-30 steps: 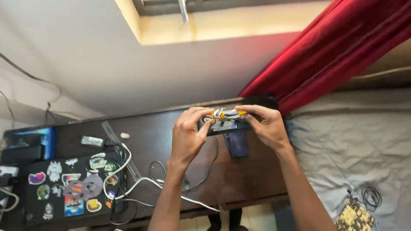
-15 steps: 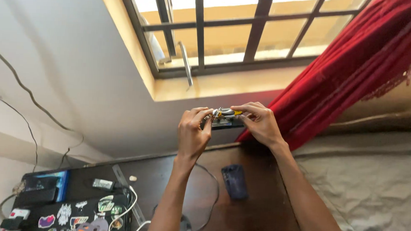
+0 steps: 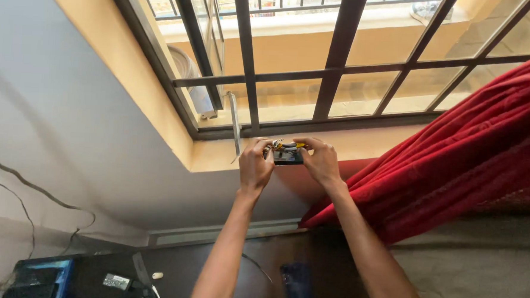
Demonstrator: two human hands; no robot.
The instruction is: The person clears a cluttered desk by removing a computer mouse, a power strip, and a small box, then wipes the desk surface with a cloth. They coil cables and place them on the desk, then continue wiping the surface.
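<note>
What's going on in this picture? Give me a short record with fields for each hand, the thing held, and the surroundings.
left hand: raised, fingers gripping the left end of the toy
right hand: raised, fingers gripping its right end
toy motorbike: small, yellow and silver, on a dark base, held up near the window sill
window: dark bars
curtain: red, at right
desk: dark, below, with a blue box

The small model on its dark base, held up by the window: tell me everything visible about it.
The small model is a yellow and silver toy-like figure, perhaps a motorbike, though too small to tell for sure. It sits level on a flat dark rectangular base with a pale label on its front. The left hand grips its left end and the right hand its right end, fingertips on top. It is raised in front of the window ledge, below the barred window, beside the red curtain.
</note>
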